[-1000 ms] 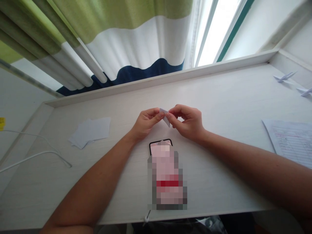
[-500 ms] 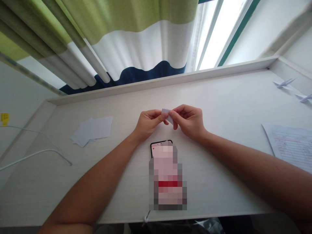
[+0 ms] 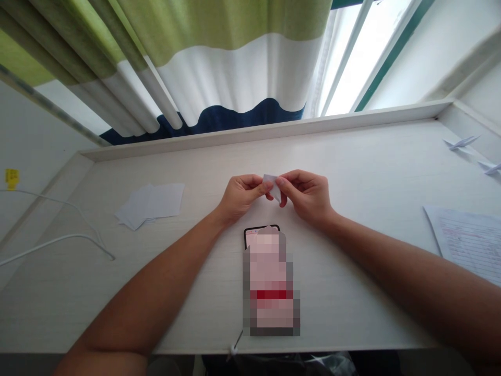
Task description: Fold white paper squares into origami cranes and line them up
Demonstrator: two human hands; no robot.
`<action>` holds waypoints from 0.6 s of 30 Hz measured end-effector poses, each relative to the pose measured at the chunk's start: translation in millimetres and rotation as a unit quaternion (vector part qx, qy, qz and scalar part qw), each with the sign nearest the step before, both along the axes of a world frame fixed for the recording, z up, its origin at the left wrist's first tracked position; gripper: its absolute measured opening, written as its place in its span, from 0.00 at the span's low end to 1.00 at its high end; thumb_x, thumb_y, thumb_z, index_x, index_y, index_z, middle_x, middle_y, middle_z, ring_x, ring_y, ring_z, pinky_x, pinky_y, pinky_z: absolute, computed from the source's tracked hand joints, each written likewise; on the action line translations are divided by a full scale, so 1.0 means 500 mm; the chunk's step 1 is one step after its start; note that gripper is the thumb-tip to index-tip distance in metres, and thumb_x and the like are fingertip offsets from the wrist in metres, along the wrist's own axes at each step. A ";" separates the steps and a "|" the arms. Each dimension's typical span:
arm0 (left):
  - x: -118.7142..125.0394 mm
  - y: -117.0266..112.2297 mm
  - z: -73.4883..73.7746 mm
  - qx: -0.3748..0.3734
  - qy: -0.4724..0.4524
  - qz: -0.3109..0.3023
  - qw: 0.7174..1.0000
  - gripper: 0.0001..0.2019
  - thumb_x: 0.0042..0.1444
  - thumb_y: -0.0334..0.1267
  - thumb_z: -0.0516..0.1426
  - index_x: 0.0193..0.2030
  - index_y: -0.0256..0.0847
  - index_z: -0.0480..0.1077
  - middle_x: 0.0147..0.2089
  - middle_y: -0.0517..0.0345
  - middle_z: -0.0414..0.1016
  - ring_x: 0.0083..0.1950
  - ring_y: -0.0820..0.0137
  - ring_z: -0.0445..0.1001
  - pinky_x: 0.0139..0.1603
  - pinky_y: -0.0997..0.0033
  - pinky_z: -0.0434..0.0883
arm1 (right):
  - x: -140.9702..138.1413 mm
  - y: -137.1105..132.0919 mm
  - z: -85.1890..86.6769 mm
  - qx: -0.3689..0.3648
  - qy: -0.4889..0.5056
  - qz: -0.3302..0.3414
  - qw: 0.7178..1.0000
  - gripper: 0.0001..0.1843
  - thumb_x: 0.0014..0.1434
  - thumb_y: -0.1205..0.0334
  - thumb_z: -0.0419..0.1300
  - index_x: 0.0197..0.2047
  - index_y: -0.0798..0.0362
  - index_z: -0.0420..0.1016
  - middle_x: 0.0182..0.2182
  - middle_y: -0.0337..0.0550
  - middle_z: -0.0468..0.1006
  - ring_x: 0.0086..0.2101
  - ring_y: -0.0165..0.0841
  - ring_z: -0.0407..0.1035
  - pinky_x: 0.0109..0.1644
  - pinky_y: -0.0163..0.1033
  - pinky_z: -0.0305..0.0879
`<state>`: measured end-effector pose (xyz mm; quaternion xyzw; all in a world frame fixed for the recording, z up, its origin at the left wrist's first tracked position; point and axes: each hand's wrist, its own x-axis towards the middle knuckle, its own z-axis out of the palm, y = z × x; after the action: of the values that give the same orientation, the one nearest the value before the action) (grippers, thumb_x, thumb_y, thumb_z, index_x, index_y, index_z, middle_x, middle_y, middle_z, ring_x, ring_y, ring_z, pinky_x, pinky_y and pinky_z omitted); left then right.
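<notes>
Between my two hands, above the middle of the white desk, is a small folded piece of white paper [image 3: 274, 191]. My left hand [image 3: 243, 197] pinches its left side between thumb and fingers. On the opposite side, my right hand [image 3: 307, 194] grips it with the thumb on top and fingers curled behind. Both hands hide part of the paper, so its full fold cannot be made out. A phone [image 3: 270, 277] lies below the hands, most of its screen blurred out.
Loose white paper sheets [image 3: 152, 204] overlap on the left, near a white cable [image 3: 70, 243] with a yellow tag [image 3: 12, 178]. At the right lie folded paper pieces [image 3: 462, 143] and lined written sheets [image 3: 464, 235]. A raised desk edge [image 3: 266, 130] runs along the back, below a curtain [image 3: 242, 68].
The view has shifted slightly, so most things sit a little further right. Both hands keep their pinch on the folded paper, whose angle has changed a little.
</notes>
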<state>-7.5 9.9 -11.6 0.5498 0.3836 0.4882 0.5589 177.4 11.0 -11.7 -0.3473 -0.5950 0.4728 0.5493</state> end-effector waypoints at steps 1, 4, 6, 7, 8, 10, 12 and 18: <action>0.000 0.000 0.000 0.001 0.000 -0.002 1.000 0.19 0.53 0.54 0.74 0.31 0.38 0.83 0.30 0.55 0.83 0.32 0.69 0.80 0.41 0.67 0.76 | 0.000 0.000 0.000 0.000 0.001 0.000 1.000 0.22 0.60 0.41 0.73 0.32 0.52 0.80 0.20 0.37 0.79 0.19 0.29 0.71 0.23 0.37 0.71; 0.001 -0.001 0.002 0.004 0.008 -0.005 1.000 0.19 0.54 0.54 0.74 0.31 0.38 0.82 0.30 0.55 0.83 0.32 0.69 0.80 0.41 0.67 0.76 | 0.000 0.001 -0.003 -0.001 0.002 0.004 1.000 0.21 0.61 0.43 0.72 0.31 0.52 0.79 0.20 0.37 0.79 0.18 0.29 0.71 0.23 0.37 0.70; 0.002 -0.001 0.003 0.006 0.014 -0.007 1.000 0.20 0.54 0.55 0.73 0.31 0.38 0.82 0.30 0.54 0.83 0.33 0.69 0.80 0.40 0.67 0.76 | 0.000 0.000 -0.004 -0.003 0.001 0.004 1.000 0.21 0.62 0.43 0.71 0.31 0.52 0.78 0.20 0.37 0.78 0.18 0.28 0.71 0.23 0.36 0.69; 0.003 -0.002 0.004 0.007 0.016 -0.008 1.000 0.20 0.54 0.55 0.73 0.31 0.38 0.82 0.30 0.54 0.83 0.33 0.69 0.80 0.40 0.68 0.76 | 0.000 0.000 -0.004 -0.004 0.001 0.003 1.000 0.22 0.63 0.43 0.71 0.30 0.52 0.77 0.19 0.37 0.78 0.18 0.28 0.71 0.23 0.36 0.69; 0.005 -0.002 0.005 0.008 0.017 -0.011 1.000 0.20 0.55 0.56 0.73 0.31 0.38 0.81 0.31 0.54 0.83 0.33 0.69 0.80 0.40 0.68 0.76 | -0.001 -0.001 -0.004 -0.005 0.000 0.001 1.000 0.22 0.63 0.42 0.70 0.30 0.52 0.76 0.19 0.36 0.77 0.18 0.28 0.71 0.23 0.36 0.68; 0.009 -0.004 0.007 0.011 0.017 -0.018 1.000 0.21 0.56 0.56 0.72 0.31 0.38 0.81 0.31 0.54 0.83 0.33 0.69 0.80 0.40 0.68 0.76 | -0.002 -0.003 -0.004 -0.006 -0.004 -0.004 1.000 0.23 0.63 0.41 0.70 0.30 0.51 0.74 0.19 0.35 0.76 0.18 0.27 0.70 0.23 0.36 0.67; 0.013 -0.006 0.010 0.018 0.012 -0.020 1.000 0.21 0.56 0.57 0.71 0.30 0.38 0.80 0.31 0.56 0.82 0.33 0.70 0.79 0.40 0.68 0.76 | -0.004 -0.004 -0.003 -0.006 -0.009 -0.010 1.000 0.23 0.63 0.41 0.70 0.29 0.50 0.73 0.18 0.34 0.74 0.17 0.27 0.68 0.23 0.35 0.65; 0.017 -0.008 0.012 0.021 0.028 0.029 0.999 0.23 0.56 0.58 0.71 0.28 0.39 0.77 0.28 0.58 0.79 0.31 0.73 0.73 0.36 0.71 0.71 | -0.004 0.003 -0.004 -0.030 -0.008 0.027 0.999 0.25 0.63 0.37 0.68 0.31 0.51 0.74 0.20 0.35 0.77 0.19 0.27 0.70 0.26 0.36 0.68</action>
<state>1.0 5.7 -5.8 0.5631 0.4046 0.4969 0.5217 175.5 12.3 -13.5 -0.3511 -0.5945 0.5019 0.5210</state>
